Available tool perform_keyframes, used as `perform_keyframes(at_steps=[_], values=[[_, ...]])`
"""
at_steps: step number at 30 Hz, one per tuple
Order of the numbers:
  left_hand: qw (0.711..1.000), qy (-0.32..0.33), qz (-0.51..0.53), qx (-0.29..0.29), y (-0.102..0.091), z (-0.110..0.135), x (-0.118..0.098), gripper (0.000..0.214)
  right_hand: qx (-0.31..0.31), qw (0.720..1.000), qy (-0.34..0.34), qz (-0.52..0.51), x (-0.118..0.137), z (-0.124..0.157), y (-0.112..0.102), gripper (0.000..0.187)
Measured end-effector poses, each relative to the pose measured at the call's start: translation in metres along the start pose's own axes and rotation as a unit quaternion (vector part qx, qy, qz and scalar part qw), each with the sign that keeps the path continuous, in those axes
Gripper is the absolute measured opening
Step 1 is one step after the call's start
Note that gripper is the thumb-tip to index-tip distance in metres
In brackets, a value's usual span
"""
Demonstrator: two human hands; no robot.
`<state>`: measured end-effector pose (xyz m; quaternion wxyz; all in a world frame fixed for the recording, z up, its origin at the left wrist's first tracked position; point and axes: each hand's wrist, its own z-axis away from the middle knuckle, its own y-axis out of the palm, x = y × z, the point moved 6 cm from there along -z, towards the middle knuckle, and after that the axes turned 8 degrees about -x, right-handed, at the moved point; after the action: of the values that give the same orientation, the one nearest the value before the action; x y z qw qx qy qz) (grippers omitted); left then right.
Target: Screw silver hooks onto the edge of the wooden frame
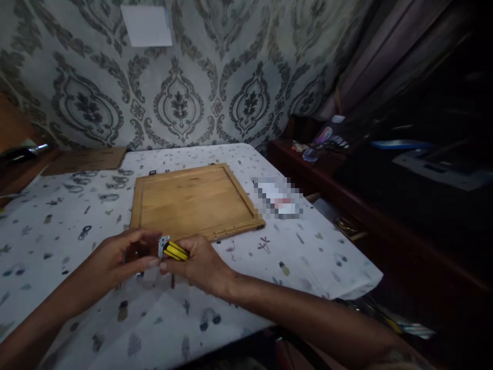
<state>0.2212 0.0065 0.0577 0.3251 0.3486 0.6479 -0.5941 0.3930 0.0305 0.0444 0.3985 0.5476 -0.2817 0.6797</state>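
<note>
My right hand [200,264] is closed around a yellow and black tool [175,251] with a small metal head, held low over the patterned tablecloth [162,308]. My left hand [115,257] meets it from the left, its fingers pinched at the tool's metal end and at something small and dark that I cannot make out. Both hands sit just in front of the near edge of a square wooden board [192,198] with a raised rim, which lies flat on the cloth.
A blurred-out flat item [278,198] lies right of the board. A brown cardboard sheet [82,159] lies at the far left by the patterned wall. A dark sideboard [346,190] with a plastic bottle [318,144] stands to the right, beyond the table's edge.
</note>
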Motion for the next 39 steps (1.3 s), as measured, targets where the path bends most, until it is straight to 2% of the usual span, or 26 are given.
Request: perform_keyframes(at_steps=[4, 7, 16, 21, 30, 35, 39], values=[[1.0, -0.001, -0.009, 0.002, -0.001, 0.001, 0.012, 0.042, 0.014, 0.999, 0.027, -0.025, 0.0, -0.001, -0.001, 0.036], [1.0, 0.005, 0.011, 0.009, 0.0, -0.001, 0.016, 0.04, 0.018, 0.999, 0.035, -0.028, -0.001, -0.003, -0.002, 0.039], [0.998, 0.031, -0.058, 0.023, -0.002, -0.006, 0.01, 0.037, 0.038, 0.997, 0.068, -0.014, -0.006, -0.008, -0.002, 0.027], [0.995, 0.025, -0.095, 0.007, -0.006, -0.006, 0.009, 0.036, 0.062, 0.996, 0.07, -0.009, -0.009, -0.012, 0.002, 0.025], [0.981, 0.106, -0.158, 0.033, -0.001, -0.009, 0.0, 0.042, 0.073, 0.995, 0.067, -0.002, -0.014, -0.013, 0.002, 0.006], [0.982, 0.09, -0.167, 0.027, 0.0, -0.008, -0.002, 0.043, 0.073, 0.995, 0.057, 0.03, -0.009, -0.011, 0.0, 0.003], [0.982, 0.08, -0.169, 0.023, -0.002, -0.007, -0.014, 0.041, 0.043, 0.997, 0.015, 0.056, 0.004, -0.01, -0.01, 0.007]])
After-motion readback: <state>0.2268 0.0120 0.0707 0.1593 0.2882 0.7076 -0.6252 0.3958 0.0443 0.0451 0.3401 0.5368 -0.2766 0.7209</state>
